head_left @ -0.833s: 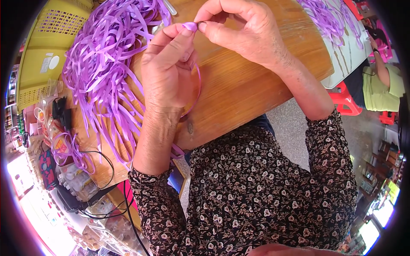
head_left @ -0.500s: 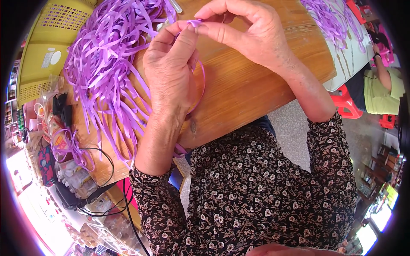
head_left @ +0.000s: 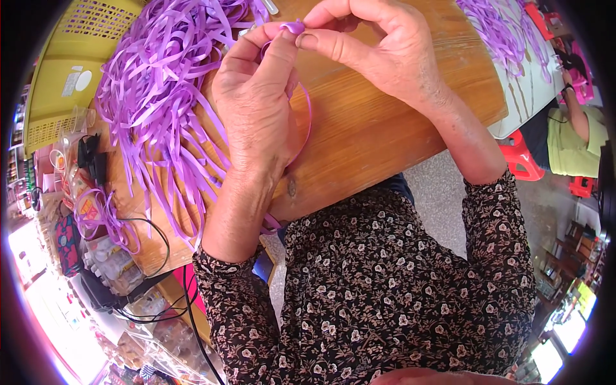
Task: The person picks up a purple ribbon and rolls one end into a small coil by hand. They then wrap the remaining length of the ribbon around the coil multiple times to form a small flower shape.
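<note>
Between thumb and forefinger, my left hand (head_left: 260, 96) pinches a purple ribbon (head_left: 294, 27), folded or looped at the fingertips. A narrow strand of it hangs in a curve beside my left wrist. My right hand (head_left: 391, 61) comes from the right, thumb and forefinger closed at the same small purple loop. Whether the right fingertips grip the ribbon or just touch it is hard to make out. A large tangled heap of purple ribbons (head_left: 163, 83) lies left of my left hand on the wooden table (head_left: 366, 128).
A yellow perforated basket (head_left: 51, 83) stands at the far left. Bags, a dark pouch and black cables (head_left: 154, 314) crowd the left table edge. More purple ribbons (head_left: 497, 32) lie on a white table at right, near red stools (head_left: 523, 157) and another person in a yellow-green top (head_left: 574, 138).
The purple loop at my fingertips has turned and shows fuller. My right fingertips have drawn slightly back to the right, while both hands stay at about the same place.
</note>
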`<act>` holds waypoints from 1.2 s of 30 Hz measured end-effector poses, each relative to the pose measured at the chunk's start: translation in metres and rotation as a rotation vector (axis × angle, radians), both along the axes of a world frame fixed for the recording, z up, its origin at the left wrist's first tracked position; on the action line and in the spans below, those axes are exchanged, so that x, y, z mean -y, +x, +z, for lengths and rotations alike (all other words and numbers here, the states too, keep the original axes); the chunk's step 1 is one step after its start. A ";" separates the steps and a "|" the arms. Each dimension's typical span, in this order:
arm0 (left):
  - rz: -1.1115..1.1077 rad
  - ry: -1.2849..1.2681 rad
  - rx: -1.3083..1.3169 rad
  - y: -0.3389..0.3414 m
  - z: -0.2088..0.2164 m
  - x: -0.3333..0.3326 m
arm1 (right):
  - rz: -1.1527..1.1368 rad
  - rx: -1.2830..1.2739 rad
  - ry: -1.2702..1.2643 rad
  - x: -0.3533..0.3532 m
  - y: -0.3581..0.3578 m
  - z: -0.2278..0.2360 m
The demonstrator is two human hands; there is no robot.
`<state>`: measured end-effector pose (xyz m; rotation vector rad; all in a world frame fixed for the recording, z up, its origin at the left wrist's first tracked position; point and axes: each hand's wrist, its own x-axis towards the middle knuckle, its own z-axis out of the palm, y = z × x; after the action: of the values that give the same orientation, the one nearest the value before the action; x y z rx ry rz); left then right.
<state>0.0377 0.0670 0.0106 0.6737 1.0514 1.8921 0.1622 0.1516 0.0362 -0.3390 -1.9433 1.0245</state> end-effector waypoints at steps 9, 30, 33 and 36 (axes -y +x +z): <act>-0.080 -0.019 0.073 0.001 0.000 -0.001 | 0.058 0.083 -0.311 -0.007 0.002 -0.008; -0.471 0.135 0.405 -0.002 0.004 0.004 | 0.313 0.022 -0.601 -0.010 0.011 0.001; -0.515 0.186 0.407 -0.005 -0.004 0.000 | 0.317 0.018 -0.646 -0.011 0.011 0.002; -0.516 0.235 0.363 -0.002 -0.005 -0.001 | 0.341 -0.007 -0.777 -0.011 0.011 0.000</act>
<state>0.0354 0.0685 0.0056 0.6277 0.3786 1.6064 0.1733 0.1630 0.0359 -0.4292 -1.5488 1.9925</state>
